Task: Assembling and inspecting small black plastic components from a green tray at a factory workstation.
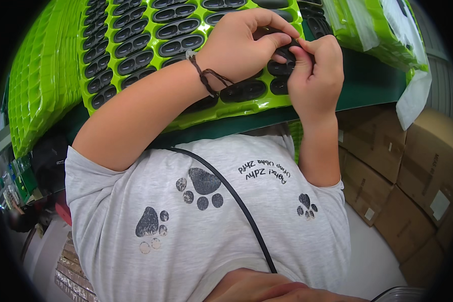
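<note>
head view, black piece [286, 51], between left grip [244, 48] and right grip [318, 73]

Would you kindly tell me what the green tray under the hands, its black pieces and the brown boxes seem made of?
The green tray looks like thin, glossy moulded plastic, judging by its highlights and formed pockets. The black pieces seem to be shiny plastic, given their reflections, though coated metal is possible. The brown boxes look like matte cardboard, from their dull brown, flat faces.
</note>
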Demonstrator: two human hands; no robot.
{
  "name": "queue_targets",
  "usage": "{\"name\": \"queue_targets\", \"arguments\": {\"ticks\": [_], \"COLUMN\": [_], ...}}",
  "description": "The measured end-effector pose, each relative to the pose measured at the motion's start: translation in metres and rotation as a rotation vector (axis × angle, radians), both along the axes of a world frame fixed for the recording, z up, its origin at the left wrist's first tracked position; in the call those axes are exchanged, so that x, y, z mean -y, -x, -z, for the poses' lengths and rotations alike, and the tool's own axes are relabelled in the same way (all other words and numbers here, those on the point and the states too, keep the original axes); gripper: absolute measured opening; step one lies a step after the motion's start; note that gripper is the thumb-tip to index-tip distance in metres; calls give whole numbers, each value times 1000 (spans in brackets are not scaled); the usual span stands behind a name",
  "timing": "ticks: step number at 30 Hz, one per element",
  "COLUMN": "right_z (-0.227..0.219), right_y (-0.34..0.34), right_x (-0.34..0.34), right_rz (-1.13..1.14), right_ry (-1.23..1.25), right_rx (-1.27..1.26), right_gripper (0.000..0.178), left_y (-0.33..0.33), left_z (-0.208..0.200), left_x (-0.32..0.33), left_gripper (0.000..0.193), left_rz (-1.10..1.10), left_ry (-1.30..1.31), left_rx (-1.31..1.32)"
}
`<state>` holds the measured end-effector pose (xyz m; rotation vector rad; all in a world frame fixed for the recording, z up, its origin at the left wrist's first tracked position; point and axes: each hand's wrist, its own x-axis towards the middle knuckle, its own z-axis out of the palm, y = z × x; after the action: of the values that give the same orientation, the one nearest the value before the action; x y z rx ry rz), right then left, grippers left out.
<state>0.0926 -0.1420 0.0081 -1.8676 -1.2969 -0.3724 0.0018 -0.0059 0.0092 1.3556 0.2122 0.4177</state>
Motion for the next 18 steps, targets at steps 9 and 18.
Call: {"name": "queue_targets", "arguments": {"ticks": [9, 18], "right_z": [-16, -4], "right_y": [3, 18], "right_x": [6, -2], "right_rz": [-143, 3], "right_ry": [-74, -217], "right_rx": [-1192, -973], "right_gripper": [9, 5], "left_y": [0, 2], "left_z": [-2, -6], "left_x": [-6, 1], "left_gripper": [27, 18], "left_rz": [218, 111], "left_ry": [369, 263], "left_rx": [-119, -193]}}
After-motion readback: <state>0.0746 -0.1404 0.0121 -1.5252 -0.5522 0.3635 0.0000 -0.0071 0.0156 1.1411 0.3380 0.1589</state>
